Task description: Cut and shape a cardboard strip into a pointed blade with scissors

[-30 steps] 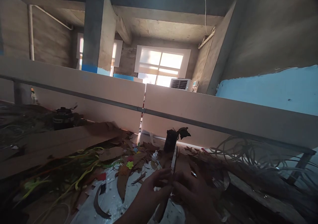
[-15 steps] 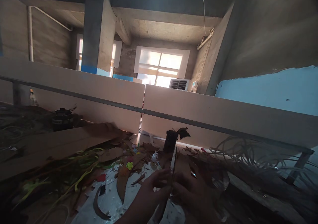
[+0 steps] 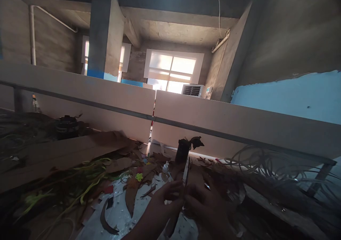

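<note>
At the bottom middle, my left hand (image 3: 163, 201) and my right hand (image 3: 204, 201) are close together, fingers closed on a long narrow strip (image 3: 186, 172). The strip stands nearly upright, dark with a pale edge; its material is hard to make out in the dim light. Its lower end (image 3: 172, 225) shows below my fingers. Under my hands lies a white littered surface (image 3: 119, 211). Left of them are a curved brown piece (image 3: 131, 199) and a thin dark curved piece (image 3: 106, 219). Just beyond stands a small white-capped bottle (image 3: 165, 167).
A dark cylinder (image 3: 182, 152) stands beyond the strip. A yellow flower-shaped piece (image 3: 139, 177) and yellow-green cords (image 3: 93, 183) lie left. Coiled pale tubing (image 3: 255, 162) is at right. A metal rail (image 3: 125, 111) crosses before pale panels (image 3: 213, 115). A dark container (image 3: 67, 127) stands far left.
Almost nothing differs: both hands keep their hold on the strip, whose upper part shows a slightly different face.
</note>
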A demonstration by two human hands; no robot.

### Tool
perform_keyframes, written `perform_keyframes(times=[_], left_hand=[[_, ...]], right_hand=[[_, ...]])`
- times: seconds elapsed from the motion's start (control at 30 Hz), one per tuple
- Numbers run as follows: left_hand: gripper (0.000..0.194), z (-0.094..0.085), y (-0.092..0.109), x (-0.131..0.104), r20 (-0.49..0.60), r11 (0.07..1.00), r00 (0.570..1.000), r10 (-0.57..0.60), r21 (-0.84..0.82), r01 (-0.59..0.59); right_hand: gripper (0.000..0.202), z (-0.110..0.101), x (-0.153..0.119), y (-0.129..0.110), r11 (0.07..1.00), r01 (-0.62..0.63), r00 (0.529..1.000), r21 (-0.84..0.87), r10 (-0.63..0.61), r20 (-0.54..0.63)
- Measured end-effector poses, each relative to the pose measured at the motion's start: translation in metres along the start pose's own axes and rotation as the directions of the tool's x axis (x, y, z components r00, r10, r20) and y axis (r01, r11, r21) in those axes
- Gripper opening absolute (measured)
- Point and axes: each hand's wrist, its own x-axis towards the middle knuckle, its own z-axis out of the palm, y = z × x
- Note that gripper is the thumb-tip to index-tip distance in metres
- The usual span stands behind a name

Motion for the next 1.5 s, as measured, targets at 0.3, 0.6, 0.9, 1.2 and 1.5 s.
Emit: perform_keyframes(times=[0.3,0.6,0.9,1.2,1.5], left_hand=[[0.048,0.0,0.008,-0.002,0.034,1.0,0.999,-0.024,-0.016,0.025],[0.046,0.002,0.008,-0.001,-0.013,1.0,1.0,-0.024,0.002,0.024],[0.045,0.004,0.004,0.0,-0.066,1.0,0.998,0.01,0.014,-0.009],[0.041,0.002,-0.01,0.003,0.018,0.987,0.998,0.064,-0.151,-0.061],[0.058,-0.003,0.002,0.002,0.146,0.965,0.973,-0.18,-0.163,0.203]], right_hand=[[0.022,-0.003,0.001,0.008,0.981,0.045,0.995,-0.189,-0.062,-0.084],[0.013,-0.003,0.0,0.003,0.976,0.071,0.99,-0.206,-0.094,-0.102],[0.013,-0.001,-0.001,-0.008,0.987,-0.001,0.992,-0.159,-0.019,-0.124],[0.012,0.001,-0.004,-0.02,0.985,-0.05,0.995,-0.164,0.035,-0.095],[0.013,0.004,-0.005,-0.027,0.991,-0.129,0.992,0.037,0.128,0.018]])
